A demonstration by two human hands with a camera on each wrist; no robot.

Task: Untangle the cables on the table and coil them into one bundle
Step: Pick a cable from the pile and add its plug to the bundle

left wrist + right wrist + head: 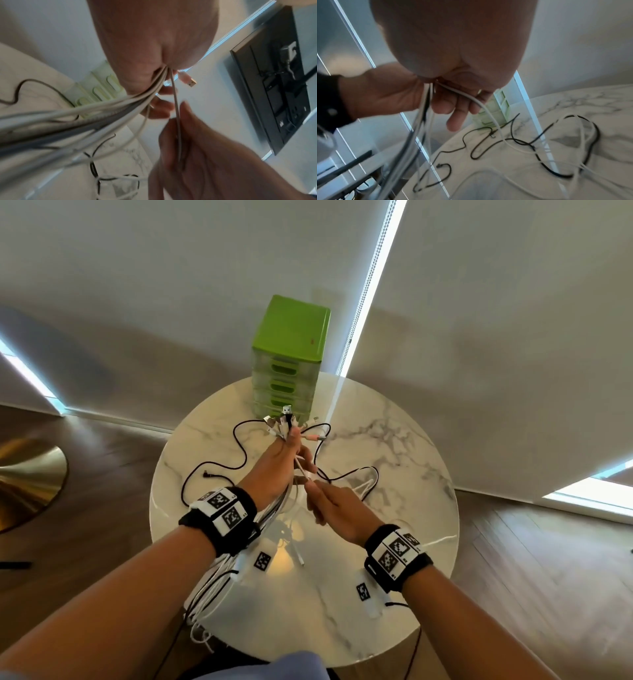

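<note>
My left hand [286, 451] is raised over the round marble table [394, 440] and grips a bundle of white and grey cables [106, 112] near their plugs [284, 419], which fan out above the fingers. The bundle hangs down past my left wrist and off the table's near edge [209, 587]. My right hand [323, 498], just below and right of the left, pinches one white cable [176, 112] that runs up into the left fist. A thin black cable [212, 463] and a white loop [368, 484] lie loose on the tabletop.
A green drawer unit [289, 354] stands at the table's far edge, just behind the plugs. Two square marker tags [262, 561] lie on the near part of the table. Wooden floor surrounds the table, with a brass disc [30, 477] at left.
</note>
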